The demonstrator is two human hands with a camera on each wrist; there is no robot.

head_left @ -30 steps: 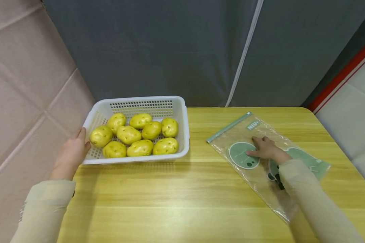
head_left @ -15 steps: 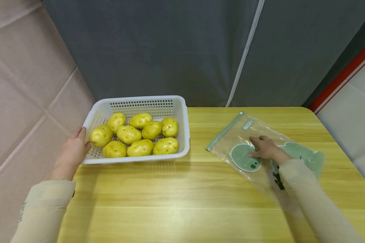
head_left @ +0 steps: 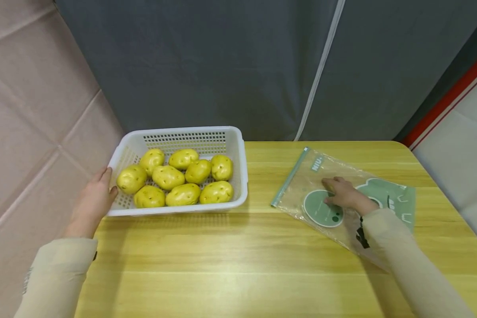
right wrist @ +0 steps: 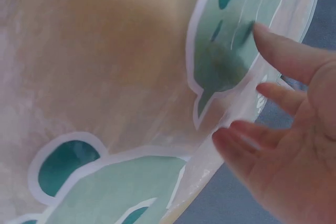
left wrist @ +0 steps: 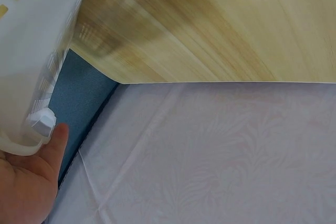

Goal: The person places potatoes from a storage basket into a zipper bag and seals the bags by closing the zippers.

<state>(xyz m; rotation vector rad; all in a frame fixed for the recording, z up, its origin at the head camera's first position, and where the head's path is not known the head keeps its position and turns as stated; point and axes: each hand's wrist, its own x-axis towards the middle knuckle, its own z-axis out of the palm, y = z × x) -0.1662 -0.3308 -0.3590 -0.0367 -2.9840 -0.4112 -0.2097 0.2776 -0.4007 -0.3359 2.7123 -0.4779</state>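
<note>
My left hand point(head_left: 94, 196) grips the left end of a white plastic basket point(head_left: 243, 176), with the thumb at its near corner. Yellow potatoes point(head_left: 168, 177), several of them, lie inside the basket. In the left wrist view the thumb touches the basket's rim point(left wrist: 18, 148); the other fingers are mostly hidden. To the right, a clear zip bag point(head_left: 338, 165) with green printed shapes lies flat on the table, its zip edge toward the left. My right hand point(head_left: 343, 194) rests on the bag with fingers spread, as the right wrist view also shows the hand point(right wrist: 294, 145) over the printed film.
Both things lie on a wooden table point(head_left: 222, 256). A dark grey curtain point(head_left: 202, 66) hangs behind its back edge. A pinkish cloth-covered wall point(head_left: 32, 110) stands close on the left, and a white panel with a red stripe point(head_left: 445, 99) on the right.
The zip bag has slid left and turned under my right hand, its zip edge now steeper. My left hand and the basket have stayed in place.
</note>
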